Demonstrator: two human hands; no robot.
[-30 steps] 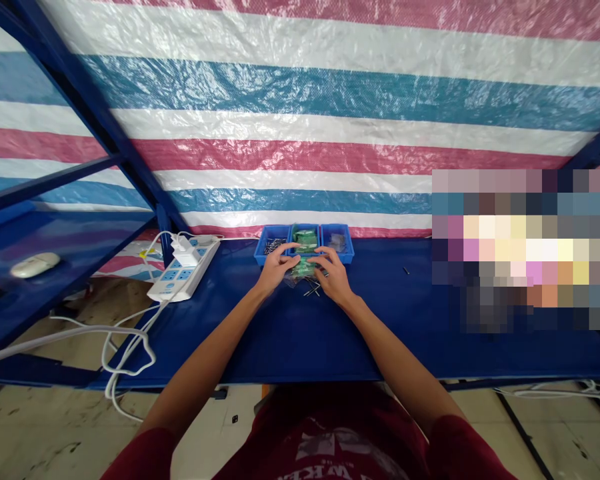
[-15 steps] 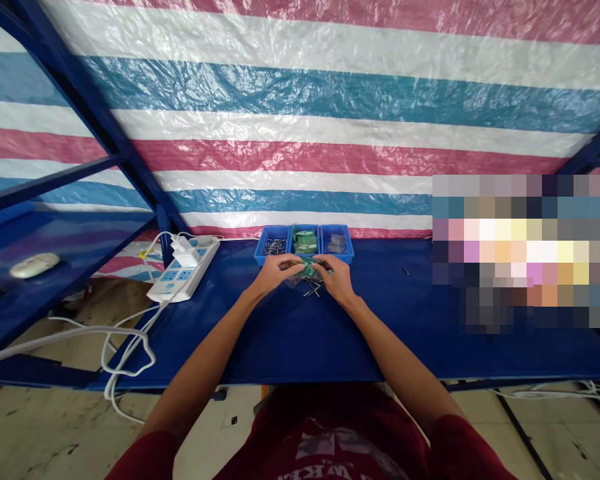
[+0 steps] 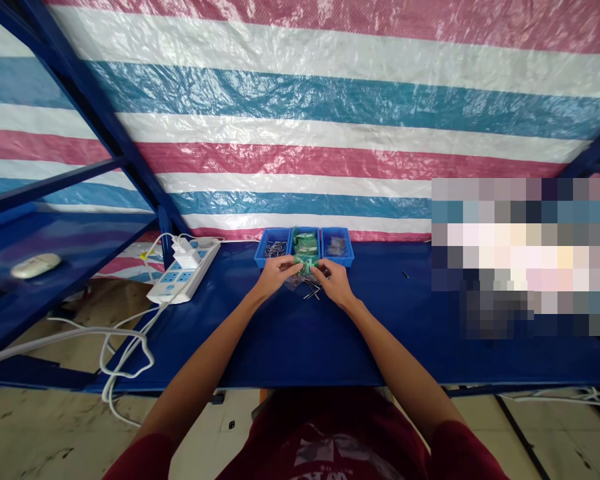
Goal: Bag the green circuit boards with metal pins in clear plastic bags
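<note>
Between my fingertips is a small green plastic packet point(image 3: 307, 266), pinched from the left by my left hand point(image 3: 275, 276) and from the right by my right hand point(image 3: 336, 281). Loose dark screws point(image 3: 312, 289) lie on the table just under it, and a bit of clear plastic point(image 3: 293, 280) shows beside my left fingers. Right behind the hands stand three blue bins: the left bin point(image 3: 261, 255) holds dark screws, the middle bin point(image 3: 293, 243) green packets, the right bin point(image 3: 350, 252) clear bags. What the held packet contains is too small to make out.
A white power strip point(image 3: 185, 270) with a plugged-in adapter and cables lies on the blue table point(image 3: 300, 353) at left. One screw point(image 3: 405, 274) rests to the right. A mouse point(image 3: 36, 266) sits on the left shelf. Striped sheeting point(image 3: 300, 157) hangs behind; the far right is pixelated.
Both hands stay at the same spot, with the fingers slightly shifted on the green packet. More of the packet shows between the fingertips now. The view has tilted a little.
</note>
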